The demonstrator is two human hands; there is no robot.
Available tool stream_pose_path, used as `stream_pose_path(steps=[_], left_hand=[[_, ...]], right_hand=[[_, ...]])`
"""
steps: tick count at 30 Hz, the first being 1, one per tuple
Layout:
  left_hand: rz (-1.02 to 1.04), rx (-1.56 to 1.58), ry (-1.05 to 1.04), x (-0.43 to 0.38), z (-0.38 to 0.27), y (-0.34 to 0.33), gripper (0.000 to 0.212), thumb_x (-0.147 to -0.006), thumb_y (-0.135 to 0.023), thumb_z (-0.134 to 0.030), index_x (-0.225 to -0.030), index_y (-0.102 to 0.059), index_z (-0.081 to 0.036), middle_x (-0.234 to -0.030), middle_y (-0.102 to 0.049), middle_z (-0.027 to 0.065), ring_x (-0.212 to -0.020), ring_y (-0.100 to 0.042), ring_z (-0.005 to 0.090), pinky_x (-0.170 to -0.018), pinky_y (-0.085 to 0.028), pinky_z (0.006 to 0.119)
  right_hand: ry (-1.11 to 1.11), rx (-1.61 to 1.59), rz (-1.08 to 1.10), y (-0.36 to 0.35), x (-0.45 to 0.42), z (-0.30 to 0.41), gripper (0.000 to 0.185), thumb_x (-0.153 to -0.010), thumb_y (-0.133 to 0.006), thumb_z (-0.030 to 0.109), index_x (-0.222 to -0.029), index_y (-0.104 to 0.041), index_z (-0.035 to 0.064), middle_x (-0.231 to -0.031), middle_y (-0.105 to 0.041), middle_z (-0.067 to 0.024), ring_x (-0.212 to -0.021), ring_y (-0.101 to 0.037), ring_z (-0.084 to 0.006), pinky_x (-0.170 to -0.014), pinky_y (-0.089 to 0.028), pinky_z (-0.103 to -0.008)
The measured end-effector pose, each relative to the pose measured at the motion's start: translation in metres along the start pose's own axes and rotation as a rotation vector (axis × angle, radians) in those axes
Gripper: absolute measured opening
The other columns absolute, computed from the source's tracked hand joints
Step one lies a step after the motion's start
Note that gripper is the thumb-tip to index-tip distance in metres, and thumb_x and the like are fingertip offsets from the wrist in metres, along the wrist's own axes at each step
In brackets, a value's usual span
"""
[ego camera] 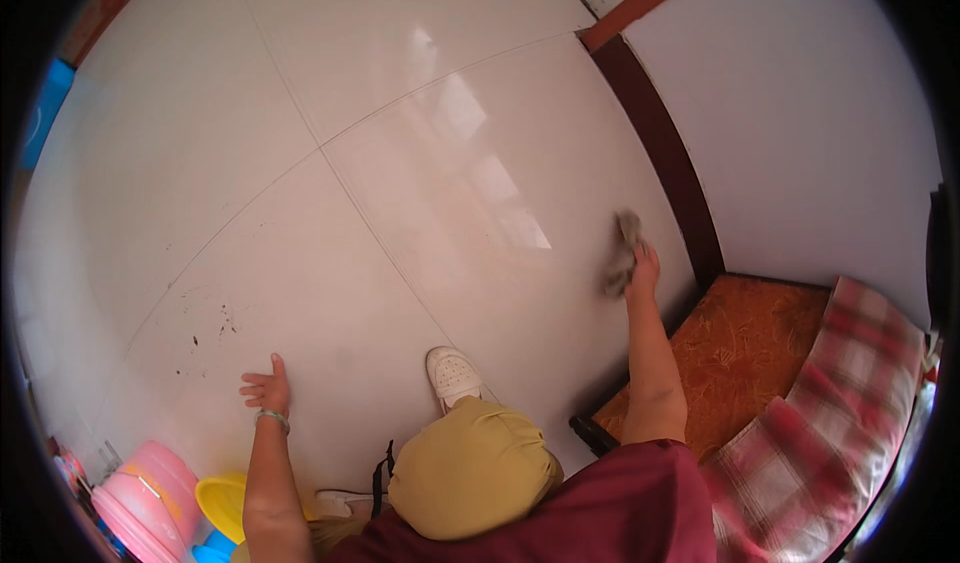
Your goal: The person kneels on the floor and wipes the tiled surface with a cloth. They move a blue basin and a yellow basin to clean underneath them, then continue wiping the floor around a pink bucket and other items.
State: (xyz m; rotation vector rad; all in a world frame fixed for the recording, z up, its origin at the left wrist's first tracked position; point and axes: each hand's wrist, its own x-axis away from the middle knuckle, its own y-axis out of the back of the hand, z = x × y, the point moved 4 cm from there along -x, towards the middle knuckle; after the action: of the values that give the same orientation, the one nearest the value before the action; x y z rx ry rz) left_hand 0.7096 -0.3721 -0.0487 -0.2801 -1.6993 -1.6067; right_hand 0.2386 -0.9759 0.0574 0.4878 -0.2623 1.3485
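Observation:
My right hand (645, 269) grips a grey-brown cloth (621, 263), blurred, over the floor near the dark skirting. Part of the cloth hangs from either side of my fingers. On the left, my left hand (268, 392) is held out with its fingers spread and nothing in it; a bracelet circles the wrist. Dark specks and smudges (196, 340) mark the pale tiled floor (360, 278) just beyond that hand.
A pink bucket (154, 480), a yellow basin (223, 499) and a blue container (216, 548) stand at lower left. To the right, an orange-brown seat (750, 345) with a plaid cloth (817, 405) sits against the wall. A dark skirting board (664, 150) edges the floor.

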Motion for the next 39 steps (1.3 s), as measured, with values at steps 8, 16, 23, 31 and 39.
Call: stream_pose_path(steps=[8, 16, 23, 31, 39], left_hand=[[-0.010, 0.074, -0.038, -0.002, 0.006, 0.014, 0.123, -0.075, -0.030, -0.089, -0.150, 0.011, -0.002, -0.153, 0.017, 0.0307, -0.137, 0.014, 0.0583, -0.112, 0.002, 0.062], [0.022, 0.116, -0.072, -0.017, 0.013, -0.009, 0.123, -0.075, -0.029, -0.089, -0.150, 0.011, -0.001, -0.152, 0.019, 0.0320, -0.136, 0.014, 0.0600, -0.111, 0.000, 0.064], [0.067, 0.106, -0.016, -0.007, 0.007, -0.014, 0.117, -0.078, -0.034, -0.085, -0.151, 0.013, -0.008, -0.154, 0.022, 0.0266, -0.140, 0.017, 0.0534, -0.109, -0.004, 0.067], [0.062, 0.181, -0.002, 0.009, -0.001, -0.002, 0.114, -0.079, -0.038, -0.082, -0.152, 0.015, -0.011, -0.155, 0.024, 0.0204, -0.141, 0.023, 0.0453, -0.108, 0.001, 0.067], [0.379, 0.310, -0.096, 0.030, -0.010, 0.068, 0.106, -0.085, -0.049, -0.068, -0.153, 0.006, -0.008, -0.159, 0.002, 0.0213, -0.147, -0.001, 0.0355, -0.116, -0.012, 0.047]], right_hand=[[0.381, 1.125, -0.434, -0.009, 0.055, -0.144, 0.052, -0.098, -0.045, 0.025, -0.143, -0.039, -0.0003, -0.152, -0.032, -0.0172, -0.140, -0.027, -0.0348, -0.116, -0.017, -0.0467], [0.814, 1.189, 0.059, -0.180, 0.167, -0.156, 0.062, -0.085, -0.058, 0.021, -0.139, -0.039, -0.0022, -0.146, -0.037, -0.0205, -0.137, -0.031, -0.0384, -0.112, -0.023, -0.0490], [1.092, 1.071, 0.446, -0.291, 0.255, -0.142, 0.063, -0.086, -0.061, 0.019, -0.138, -0.038, -0.0071, -0.149, -0.032, -0.0229, -0.138, -0.027, -0.0407, -0.111, -0.022, -0.0509], [1.166, 0.928, 0.594, -0.371, 0.292, -0.149, 0.057, -0.086, -0.055, 0.008, -0.137, -0.038, -0.0089, -0.147, -0.034, -0.0239, -0.135, -0.032, -0.0422, -0.110, -0.025, -0.0514], [1.298, 0.556, 0.908, -0.499, 0.396, -0.178, 0.048, -0.084, -0.053, 0.004, -0.130, -0.050, -0.0045, -0.137, -0.048, -0.0199, -0.126, -0.043, -0.0372, -0.105, -0.033, -0.0480]])
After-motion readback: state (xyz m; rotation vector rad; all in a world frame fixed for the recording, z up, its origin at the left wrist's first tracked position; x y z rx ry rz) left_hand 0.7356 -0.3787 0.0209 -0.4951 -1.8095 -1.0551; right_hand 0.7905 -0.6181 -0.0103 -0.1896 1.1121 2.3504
